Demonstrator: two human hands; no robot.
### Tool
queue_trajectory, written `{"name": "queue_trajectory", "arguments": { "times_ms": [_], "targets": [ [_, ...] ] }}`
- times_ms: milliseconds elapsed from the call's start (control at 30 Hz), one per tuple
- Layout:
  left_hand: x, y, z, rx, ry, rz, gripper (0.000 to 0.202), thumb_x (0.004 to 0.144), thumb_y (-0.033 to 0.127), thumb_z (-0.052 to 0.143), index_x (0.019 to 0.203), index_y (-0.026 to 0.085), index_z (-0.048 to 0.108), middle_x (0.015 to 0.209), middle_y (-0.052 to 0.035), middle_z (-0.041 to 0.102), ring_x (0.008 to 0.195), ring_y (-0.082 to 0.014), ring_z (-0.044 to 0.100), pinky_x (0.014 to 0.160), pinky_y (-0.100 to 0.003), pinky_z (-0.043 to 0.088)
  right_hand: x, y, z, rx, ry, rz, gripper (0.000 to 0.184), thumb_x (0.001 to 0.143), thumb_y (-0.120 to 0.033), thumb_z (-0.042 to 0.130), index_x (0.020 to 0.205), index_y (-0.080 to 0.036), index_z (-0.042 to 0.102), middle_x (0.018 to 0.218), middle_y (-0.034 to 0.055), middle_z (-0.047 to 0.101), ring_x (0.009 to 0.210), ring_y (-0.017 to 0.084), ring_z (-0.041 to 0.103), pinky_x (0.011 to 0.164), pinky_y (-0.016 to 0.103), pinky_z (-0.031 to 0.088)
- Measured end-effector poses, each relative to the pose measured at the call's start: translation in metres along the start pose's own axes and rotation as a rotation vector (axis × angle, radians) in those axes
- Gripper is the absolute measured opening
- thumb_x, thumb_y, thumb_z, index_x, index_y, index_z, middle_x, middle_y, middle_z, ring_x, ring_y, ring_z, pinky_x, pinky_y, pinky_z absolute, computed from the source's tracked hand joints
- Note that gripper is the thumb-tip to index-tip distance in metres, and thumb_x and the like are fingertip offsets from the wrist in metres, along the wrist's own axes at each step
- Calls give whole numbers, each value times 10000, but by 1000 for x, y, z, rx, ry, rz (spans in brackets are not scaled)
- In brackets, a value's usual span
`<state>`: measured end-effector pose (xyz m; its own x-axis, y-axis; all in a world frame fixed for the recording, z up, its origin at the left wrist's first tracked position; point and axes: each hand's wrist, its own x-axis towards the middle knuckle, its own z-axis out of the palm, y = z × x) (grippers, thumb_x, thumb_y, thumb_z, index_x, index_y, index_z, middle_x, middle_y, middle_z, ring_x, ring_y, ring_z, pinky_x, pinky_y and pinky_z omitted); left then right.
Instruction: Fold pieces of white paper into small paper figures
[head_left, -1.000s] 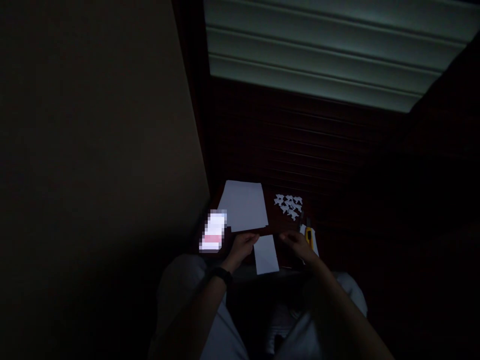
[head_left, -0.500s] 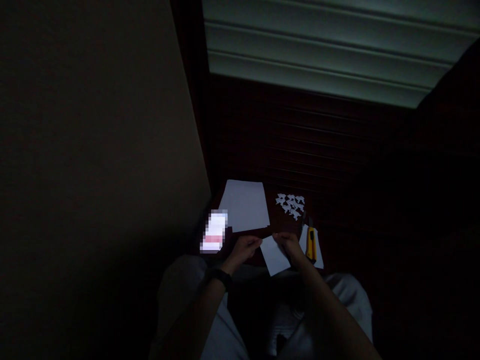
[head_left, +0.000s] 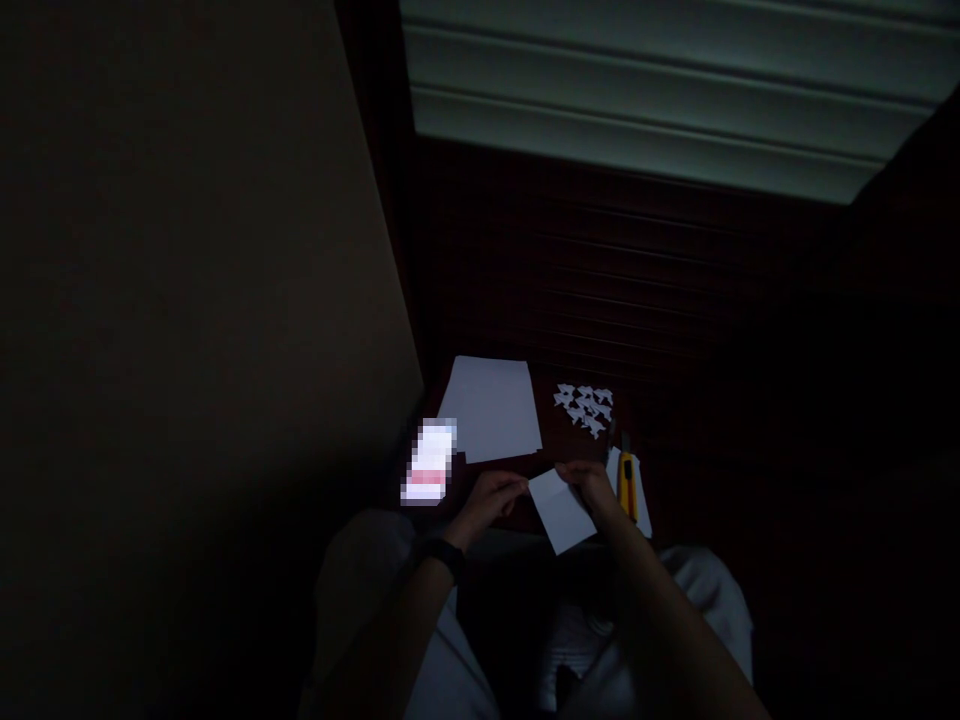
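A small square of white paper (head_left: 561, 512) is held at a slant over the near edge of the dark table. My left hand (head_left: 491, 502), with a dark band on its wrist, is closed in a pinch at the paper's left corner. On the far edge, my right hand (head_left: 592, 487) grips the same sheet between thumb and fingers. Just right of that hand lies a yellow utility knife (head_left: 627, 487) on more white paper (head_left: 644, 515). Beyond it sits a cluster of small folded white paper pieces (head_left: 585, 407).
Larger white sheets (head_left: 493, 410) lie at the back left of the table. A bright, blurred-out screen (head_left: 430, 462), like a phone's, is at the left edge. A wall (head_left: 225, 250) rises on the left and a slatted shutter (head_left: 637, 90) stands behind. The room is dim.
The square of paper and my right hand have shifted slightly right, and the sheet has turned a little. My left hand stays at its left corner.
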<state>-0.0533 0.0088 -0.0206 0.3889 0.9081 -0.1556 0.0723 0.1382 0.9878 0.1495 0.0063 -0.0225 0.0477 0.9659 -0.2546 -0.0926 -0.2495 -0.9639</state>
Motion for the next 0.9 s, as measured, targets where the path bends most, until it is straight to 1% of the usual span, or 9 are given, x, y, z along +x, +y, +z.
{"name": "queue_trajectory", "arguments": {
  "times_ms": [133,233,300,433,567,667,767,833,900],
  "targets": [
    [-1,0,-1,-10,21,-17,409,698,473,532,813,99,650,459,26,439,405,-65,356,413,-192,227,4,2,-1,1,55,-31,344,562,-443,687,640,-110,648,561,42,606,493,150,510,498,264,362],
    [-2,0,-2,-33,67,-49,405,687,472,541,823,106,648,487,18,461,422,-70,380,427,-188,256,6,1,-3,6,135,-105,344,547,-451,697,640,-123,647,587,39,615,541,159,525,535,264,374],
    [-3,0,-3,-65,92,-53,404,684,472,543,832,111,646,500,15,471,432,-71,393,434,-186,266,5,0,-4,-18,163,-146,362,572,-482,670,635,-126,644,596,41,616,555,161,526,537,259,371],
    [-2,0,-3,-111,101,-52,417,684,486,541,836,112,646,504,12,482,435,-70,405,433,-184,266,1,1,-3,-143,130,-129,419,652,-540,573,679,-128,650,579,36,603,525,150,510,483,245,340],
    [0,-2,-4,-127,62,-50,421,688,478,546,845,100,644,534,-5,508,450,-72,418,442,-187,285,-1,3,-1,-269,83,-114,373,627,-498,618,631,-126,636,554,22,576,502,129,478,453,227,315],
    [0,-2,-6,-133,39,-21,421,709,471,530,869,97,638,605,-33,551,464,-70,421,442,-188,289,-2,1,-2,-253,47,-88,360,622,-482,629,624,-123,629,556,19,574,491,120,464,452,226,315],
    [-1,-2,-5,-114,46,8,409,729,472,510,884,113,633,657,-42,571,480,-68,423,434,-181,282,-3,-2,-3,-220,83,-107,367,624,-488,624,636,-121,630,571,25,584,508,126,472,467,231,327],
    [-1,-2,-3,-68,22,6,402,724,480,515,851,117,633,595,-21,543,467,-68,417,422,-177,275,-4,-2,-1,-203,113,-125,376,617,-499,625,642,-124,634,581,30,594,527,135,488,483,236,340],
    [-1,-4,-2,1,-14,-4,398,697,490,542,787,112,629,509,7,490,434,-68,404,399,-173,259,-5,0,3,-183,115,-125,383,611,-510,624,650,-129,636,591,33,604,543,144,504,497,241,354]
  ]
}}
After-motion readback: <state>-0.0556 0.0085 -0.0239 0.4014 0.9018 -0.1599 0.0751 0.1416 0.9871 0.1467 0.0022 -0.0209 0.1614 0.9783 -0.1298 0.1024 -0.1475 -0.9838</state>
